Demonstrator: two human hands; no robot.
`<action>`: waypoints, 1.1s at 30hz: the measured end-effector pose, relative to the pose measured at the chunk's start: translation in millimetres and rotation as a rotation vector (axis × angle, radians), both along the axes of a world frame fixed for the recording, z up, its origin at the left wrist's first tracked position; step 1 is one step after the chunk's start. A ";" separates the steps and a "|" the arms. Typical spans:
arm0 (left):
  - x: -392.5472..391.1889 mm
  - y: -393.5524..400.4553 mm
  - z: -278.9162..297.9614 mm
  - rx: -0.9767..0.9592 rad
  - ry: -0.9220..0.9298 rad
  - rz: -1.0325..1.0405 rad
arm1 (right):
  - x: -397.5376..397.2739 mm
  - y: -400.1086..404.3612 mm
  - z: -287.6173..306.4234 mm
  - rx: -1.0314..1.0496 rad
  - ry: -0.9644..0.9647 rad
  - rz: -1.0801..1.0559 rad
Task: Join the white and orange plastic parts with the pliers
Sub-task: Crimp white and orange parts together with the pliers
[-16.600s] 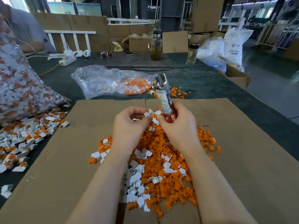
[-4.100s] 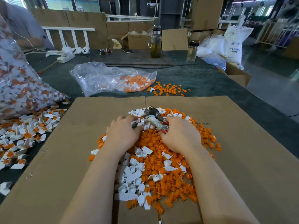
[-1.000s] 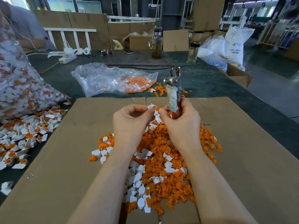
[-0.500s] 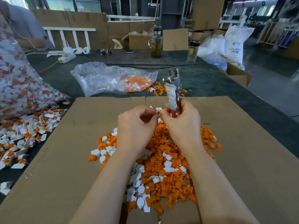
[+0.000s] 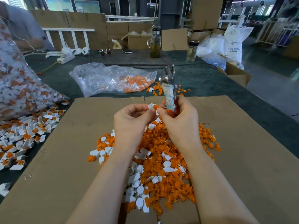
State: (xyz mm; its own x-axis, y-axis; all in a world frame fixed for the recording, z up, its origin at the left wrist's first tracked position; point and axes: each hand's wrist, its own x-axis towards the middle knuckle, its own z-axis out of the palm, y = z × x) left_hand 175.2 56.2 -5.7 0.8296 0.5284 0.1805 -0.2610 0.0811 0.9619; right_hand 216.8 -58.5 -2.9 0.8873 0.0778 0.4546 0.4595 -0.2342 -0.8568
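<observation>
fingers [image 5: 149, 110] of the left hand [image 5: 131, 122] curl inward and pinch a small white part [image 5: 151, 106] with an orange part [image 5: 155, 107] seated against it; both parts sit at the fingertips, raised above the pile of loose parts [image 5: 161, 159]. the right hand [image 5: 181, 122] grips the pliers [image 5: 169, 92] by the red, cloth-wrapped handles, thumb and fingers wrapped round them, with the metal head pointing up and away from the person (whether the jaws are parted cannot be told). the right fingertips meet the pinched parts from the other side, so the parts lie between the two hands, just left of the pliers handles and touching neither the pliers head nor the cardboard sheet [image 5: 64, 159]. compared with the frame half a second earlier, both hands sit slightly higher and further apart at the knuckles, and the orange part is now exposed at the fingertips. a clear bag [image 5: 103, 78] of parts lies beyond the sheet on the green table [image 5: 202, 81].
</observation>
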 end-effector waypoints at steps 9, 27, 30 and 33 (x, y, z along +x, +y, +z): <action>-0.5 2.2 -0.4 0.032 0.015 -0.005 | -1.3 -1.3 1.0 -0.108 -0.070 -0.012; 2.1 8.1 -1.4 -0.010 -0.011 0.032 | 2.6 -20.3 8.4 -0.214 0.084 0.212; 2.4 10.9 -1.0 -0.033 -0.048 0.043 | 3.0 -26.0 10.1 -0.330 0.163 0.282; 1.8 12.7 -0.5 -0.048 -0.091 0.050 | 1.1 -26.8 12.4 -0.426 0.220 0.386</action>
